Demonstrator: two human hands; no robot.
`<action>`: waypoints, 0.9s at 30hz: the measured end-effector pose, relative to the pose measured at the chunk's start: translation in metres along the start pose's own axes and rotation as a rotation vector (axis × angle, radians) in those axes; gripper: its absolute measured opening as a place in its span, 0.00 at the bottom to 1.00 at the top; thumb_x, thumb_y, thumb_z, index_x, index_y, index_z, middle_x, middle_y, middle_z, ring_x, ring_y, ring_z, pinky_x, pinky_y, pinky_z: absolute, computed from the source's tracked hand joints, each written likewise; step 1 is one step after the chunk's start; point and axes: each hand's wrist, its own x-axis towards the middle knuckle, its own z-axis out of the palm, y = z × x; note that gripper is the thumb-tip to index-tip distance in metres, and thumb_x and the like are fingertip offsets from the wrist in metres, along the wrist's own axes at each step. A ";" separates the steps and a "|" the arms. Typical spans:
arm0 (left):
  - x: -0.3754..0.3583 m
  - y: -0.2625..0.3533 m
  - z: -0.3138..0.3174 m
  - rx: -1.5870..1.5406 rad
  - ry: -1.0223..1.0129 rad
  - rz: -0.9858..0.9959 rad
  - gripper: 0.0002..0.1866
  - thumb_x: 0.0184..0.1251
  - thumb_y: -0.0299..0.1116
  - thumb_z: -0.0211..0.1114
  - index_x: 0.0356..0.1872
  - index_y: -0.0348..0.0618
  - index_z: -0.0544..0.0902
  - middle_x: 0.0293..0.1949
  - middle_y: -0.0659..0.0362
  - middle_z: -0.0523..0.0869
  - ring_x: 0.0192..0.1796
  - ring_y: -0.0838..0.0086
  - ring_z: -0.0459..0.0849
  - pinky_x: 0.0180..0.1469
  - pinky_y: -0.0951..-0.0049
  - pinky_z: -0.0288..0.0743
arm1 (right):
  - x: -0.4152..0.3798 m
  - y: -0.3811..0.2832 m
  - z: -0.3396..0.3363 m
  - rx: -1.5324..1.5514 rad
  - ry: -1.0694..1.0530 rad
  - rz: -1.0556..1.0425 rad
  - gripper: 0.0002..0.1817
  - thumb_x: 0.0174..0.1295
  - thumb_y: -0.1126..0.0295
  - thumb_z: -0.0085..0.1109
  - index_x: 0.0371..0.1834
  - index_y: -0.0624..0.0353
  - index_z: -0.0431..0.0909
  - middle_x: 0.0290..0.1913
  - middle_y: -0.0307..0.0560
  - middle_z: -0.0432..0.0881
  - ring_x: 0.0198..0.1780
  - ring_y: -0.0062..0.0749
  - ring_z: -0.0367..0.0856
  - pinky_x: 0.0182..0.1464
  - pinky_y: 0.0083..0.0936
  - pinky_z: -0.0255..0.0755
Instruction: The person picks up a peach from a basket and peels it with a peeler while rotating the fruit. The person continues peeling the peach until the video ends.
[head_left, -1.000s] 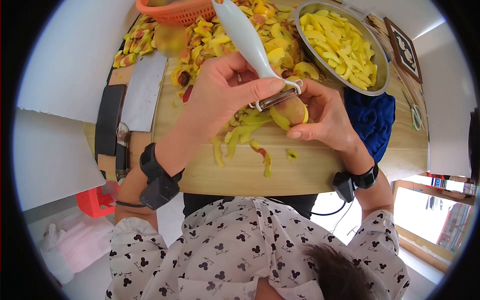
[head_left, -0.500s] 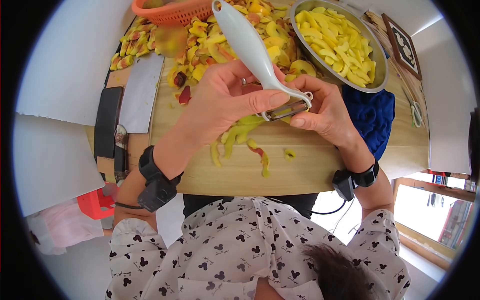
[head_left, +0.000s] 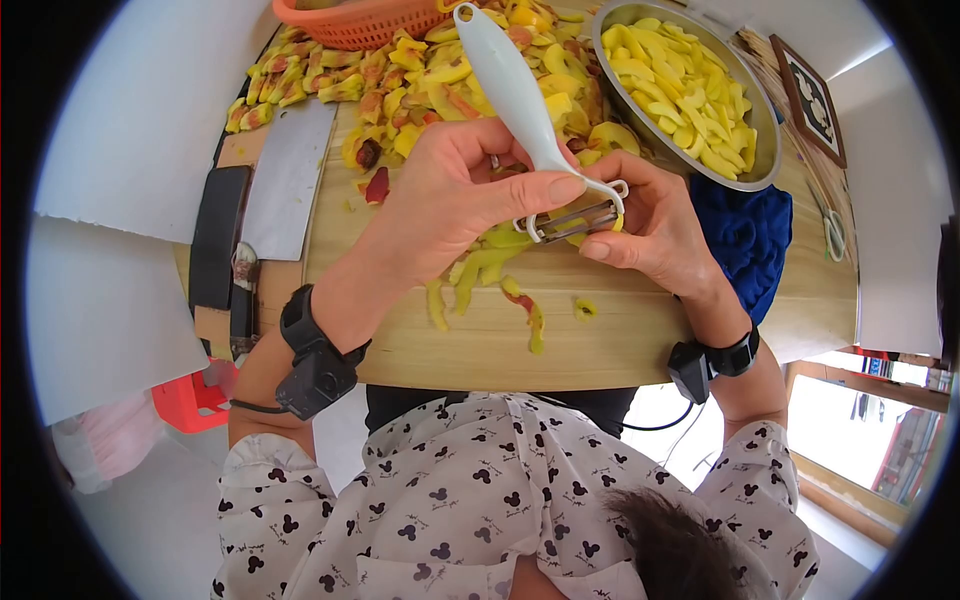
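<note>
A white peeler [head_left: 515, 90] with a metal blade is in my left hand [head_left: 455, 190], its handle pointing up and away and the thumb near the blade end. My right hand [head_left: 645, 220] is closed round a yellow fruit piece [head_left: 617, 220], mostly hidden behind the fingers and the blade. The blade lies against or very near the piece. Under and in front of the hands, green-yellow peel strips [head_left: 480, 268] lie on the wooden table [head_left: 450, 360]. A small peel scrap [head_left: 585, 308] sits to their right.
Beyond the hands is a heap of peelings [head_left: 440, 75], with an orange basket [head_left: 360, 25] behind. A metal bowl [head_left: 765, 165] of yellow slices stands back right, beside a blue cloth [head_left: 745, 235] and scissors [head_left: 833, 230]. A wide cleaver blade [head_left: 285, 180] lies at the left.
The peeler has shifted slightly right relative to the hands' earlier position, and the view has moved a little. Both hands keep their hold.
</note>
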 end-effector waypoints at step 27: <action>0.004 -0.003 -0.006 0.032 -0.002 0.027 0.14 0.60 0.31 0.68 0.45 0.36 0.80 0.42 0.57 0.84 0.46 0.78 0.81 0.53 0.76 0.72 | 0.001 -0.001 -0.002 0.021 -0.019 -0.012 0.27 0.48 0.71 0.74 0.49 0.65 0.71 0.49 0.43 0.75 0.53 0.25 0.72 0.57 0.24 0.67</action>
